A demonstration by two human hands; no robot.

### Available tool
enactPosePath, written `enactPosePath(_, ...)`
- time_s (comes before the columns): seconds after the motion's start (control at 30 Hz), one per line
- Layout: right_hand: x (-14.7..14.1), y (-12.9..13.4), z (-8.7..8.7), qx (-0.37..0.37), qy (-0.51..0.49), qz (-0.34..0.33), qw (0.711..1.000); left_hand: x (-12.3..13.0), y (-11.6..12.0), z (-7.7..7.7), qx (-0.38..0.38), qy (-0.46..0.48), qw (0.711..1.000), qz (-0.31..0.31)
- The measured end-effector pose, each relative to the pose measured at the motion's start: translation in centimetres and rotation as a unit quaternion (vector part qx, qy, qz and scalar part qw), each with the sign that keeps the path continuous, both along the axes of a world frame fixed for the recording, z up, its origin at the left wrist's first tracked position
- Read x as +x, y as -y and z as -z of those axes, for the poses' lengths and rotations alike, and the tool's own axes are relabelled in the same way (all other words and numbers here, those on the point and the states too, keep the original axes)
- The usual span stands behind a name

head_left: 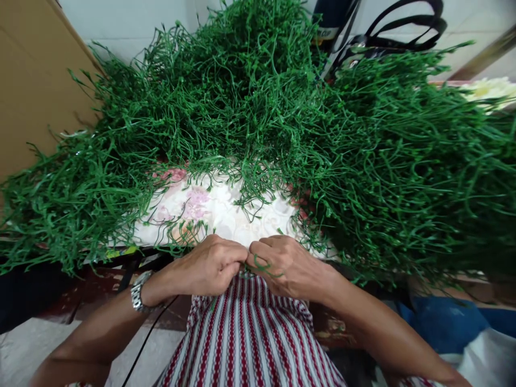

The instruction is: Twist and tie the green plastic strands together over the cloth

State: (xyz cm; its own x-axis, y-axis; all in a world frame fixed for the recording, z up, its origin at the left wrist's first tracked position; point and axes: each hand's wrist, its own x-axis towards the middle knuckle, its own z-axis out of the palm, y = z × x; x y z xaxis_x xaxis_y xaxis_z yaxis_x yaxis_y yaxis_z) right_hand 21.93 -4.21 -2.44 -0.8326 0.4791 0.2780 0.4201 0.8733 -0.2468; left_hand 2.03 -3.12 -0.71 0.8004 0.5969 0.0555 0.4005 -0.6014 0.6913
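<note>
My left hand (pixel 220 263) and my right hand (pixel 280 263) meet at the table's near edge, just above the striped cloth on my lap. Both are closed, fingertips pinched close together. A thin green plastic stem (pixel 262 264) loops out over the fingers of my right hand. What the left fingertips pinch is hidden between the hands. Beyond them lies a floral tablecloth (pixel 229 217) with several loose green stems scattered on it. A large heap of green artificial stems (pixel 258 97) rises behind, spreading to both sides.
A cardboard box (pixel 40 80) stands at the far left. Behind the heap are a dark bag with black handles (pixel 407 27) and a dark cylinder (pixel 332 19). Pale flowers (pixel 489 91) lie at the right edge. Blue material (pixel 447 325) is low on the right.
</note>
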Motion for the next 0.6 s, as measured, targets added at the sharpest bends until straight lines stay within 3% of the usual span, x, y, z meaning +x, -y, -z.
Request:
enactPosePath(0.07, 0.0, -0.1, 0.1, 0.008, -0.044, 0.008, 0.999, 0.1, -0.3, -0.3, -0.074, 0.031, 0.997, -0.010)
enactPosePath(0.17, -0.4, -0.4, 0.9, 0.022, -0.160, 0.070, 0.984, 0.5, -0.6, -0.1, -0.205, 0.110, 0.966, -0.108)
enactPosePath(0.33, -2.0, -0.4, 2.2, -0.051, -0.315, 0.195, 0.927, 1.8, -0.4, 1.2, -0.335, 0.296, 0.858, -0.254)
enactPosePath(0.47, -3.2, -0.1, 2.8, -0.128, -0.419, 0.226, 0.870, 2.9, 0.0, 1.8, -0.403, 0.381, 0.779, -0.291)
enactPosePath(0.6, -4.0, 0.2, 3.6, -0.229, -0.478, 0.226, 0.817, 3.1, 0.4, 2.4, -0.433, 0.395, 0.748, -0.311)
